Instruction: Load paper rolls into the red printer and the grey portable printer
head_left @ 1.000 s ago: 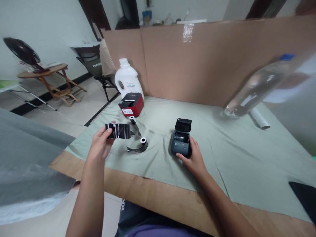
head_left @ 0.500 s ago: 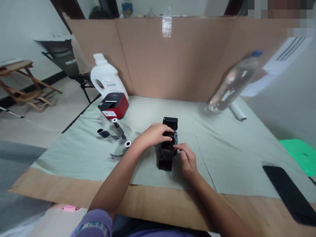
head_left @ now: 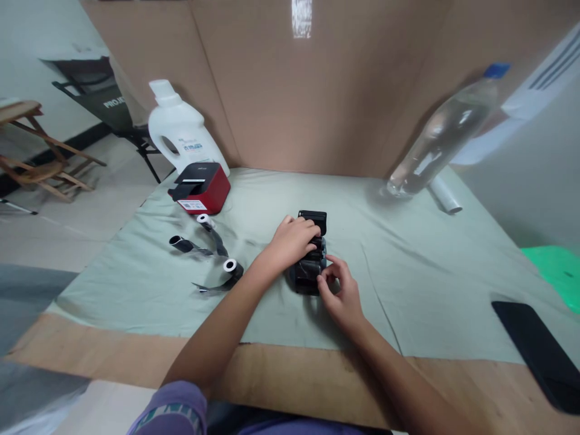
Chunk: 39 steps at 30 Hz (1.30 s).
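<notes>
A small black label printer [head_left: 308,279] stands in the middle of the cloth, its lid [head_left: 318,222] raised at the far side. My left hand [head_left: 292,243] reaches over it from the left, fingers curled down onto the inner part just in front of the lid. My right hand [head_left: 341,289] is at its right side, thumb on the near right corner and index fingertip higher along the edge. What lies beneath my left fingers is hidden. Left of the printer lie three ribbon rolls [head_left: 233,270] with loose dark film trailing from them.
A red and black printer [head_left: 211,190] and a white jug [head_left: 183,130] stand at the back left. A clear bottle [head_left: 446,136] leans at the back right, beside a grey tube [head_left: 444,194]. A black phone [head_left: 534,350] lies on the right. Cardboard [head_left: 344,90] walls the back.
The view has tipped downward. The printer's front part, which stuck out towards me, now looks drawn in. My right thumb has come to its near corner; my left hand has shifted slightly away from me.
</notes>
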Available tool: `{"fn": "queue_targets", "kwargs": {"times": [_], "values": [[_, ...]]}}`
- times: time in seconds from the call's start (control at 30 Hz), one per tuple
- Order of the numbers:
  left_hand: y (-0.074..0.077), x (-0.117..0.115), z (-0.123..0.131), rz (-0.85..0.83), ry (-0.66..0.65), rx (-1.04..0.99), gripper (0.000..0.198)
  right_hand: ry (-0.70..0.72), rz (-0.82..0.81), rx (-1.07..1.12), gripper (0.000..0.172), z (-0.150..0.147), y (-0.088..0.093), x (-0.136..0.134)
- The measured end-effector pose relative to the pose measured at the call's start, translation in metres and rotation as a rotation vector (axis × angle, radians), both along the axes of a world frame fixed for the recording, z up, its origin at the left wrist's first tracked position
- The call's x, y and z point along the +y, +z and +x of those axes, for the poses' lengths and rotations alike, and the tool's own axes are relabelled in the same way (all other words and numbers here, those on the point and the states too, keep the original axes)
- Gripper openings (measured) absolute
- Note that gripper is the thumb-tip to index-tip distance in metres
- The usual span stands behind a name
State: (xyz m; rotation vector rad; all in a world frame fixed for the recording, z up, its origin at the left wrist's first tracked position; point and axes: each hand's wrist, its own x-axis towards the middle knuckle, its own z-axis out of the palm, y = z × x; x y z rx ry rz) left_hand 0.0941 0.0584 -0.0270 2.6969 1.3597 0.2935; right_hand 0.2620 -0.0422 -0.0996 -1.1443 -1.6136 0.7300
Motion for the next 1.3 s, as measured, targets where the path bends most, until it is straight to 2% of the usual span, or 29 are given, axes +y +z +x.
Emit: {"fn": "queue_targets", "kwargs": {"times": [0.1,0.23,0.37,0.43,0.53,0.6,0.67,0.73,0.83,1.0,1.17,1.3], "values": [[-0.005,-0.002,0.003,0.053,0.024,0.033,0.013,0.001,-0.001,-0.004,0.037,0.0,0.0,0.001],[-0.01,-0.003,0.007,-0.001,0.058,0.081,0.009,0.004,-0.005,-0.009,0.036,0.0,-0.002,0.001],[-0.004,-0.005,0.008,-0.01,0.095,0.079,0.01,0.015,-0.009,-0.007,0.035,0.001,-0.002,0.001],[0.002,-0.015,0.004,0.0,0.156,0.045,0.012,0.017,-0.016,0.002,0.033,0.003,0.0,0.002],[0.005,-0.044,-0.008,-0.095,0.359,-0.042,0.021,-0.028,-0.048,0.022,0.023,0.012,0.01,0.007],[-0.002,-0.07,-0.016,-0.224,0.506,-0.099,0.025,-0.088,-0.087,0.046,0.017,0.019,0.019,0.014],[-0.015,-0.094,-0.022,-0.33,0.587,-0.166,0.027,-0.118,-0.122,0.062,0.016,0.024,0.026,0.026],[-0.029,-0.111,-0.024,-0.354,0.623,-0.241,0.029,-0.113,-0.121,0.04,0.018,0.026,0.03,0.044],[-0.046,-0.124,-0.019,-0.304,0.668,-0.347,0.03,-0.128,-0.119,0.043,0.027,0.019,0.029,0.079],[-0.063,-0.128,-0.012,-0.323,0.653,-0.56,0.029,-0.083,-0.282,0.269,0.041,-0.007,0.017,0.119],[-0.074,-0.13,-0.015,-0.399,0.589,-0.75,0.027,-0.033,-0.251,0.31,0.036,-0.016,0.013,0.118],[-0.072,-0.128,-0.019,-0.488,0.481,-0.863,0.022,0.023,-0.296,0.271,0.033,-0.007,0.018,0.114]]}}
